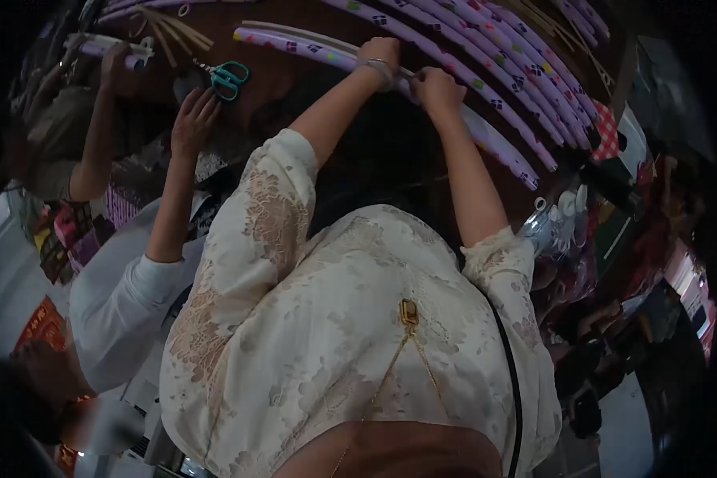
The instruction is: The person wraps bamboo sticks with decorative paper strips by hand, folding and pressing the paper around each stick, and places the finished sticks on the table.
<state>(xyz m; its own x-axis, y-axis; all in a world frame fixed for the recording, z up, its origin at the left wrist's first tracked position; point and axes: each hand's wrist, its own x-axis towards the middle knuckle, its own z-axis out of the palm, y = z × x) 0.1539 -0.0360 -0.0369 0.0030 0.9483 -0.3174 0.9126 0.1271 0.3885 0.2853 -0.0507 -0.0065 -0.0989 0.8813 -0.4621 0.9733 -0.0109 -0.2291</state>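
Note:
A thin pale stick (301,37) runs along a purple patterned roll (283,41) on the dark brown table. My left hand (380,54) is closed around the stick, with a bracelet at the wrist. Just to its right, my right hand (440,88) pinches the same stick, fingers bent over it. The roll passes beneath both hands, and its right part (494,139) comes out beyond my right wrist. What lies under my fingers is partly hidden.
Several purple patterned rolls (486,68) lie side by side at the back right, with thin sticks (562,32) beyond. Teal-handled scissors (229,81) lie left, near a co-worker's hand (194,121). Another person's hand (115,60) is farther left. More sticks (167,36) lie there.

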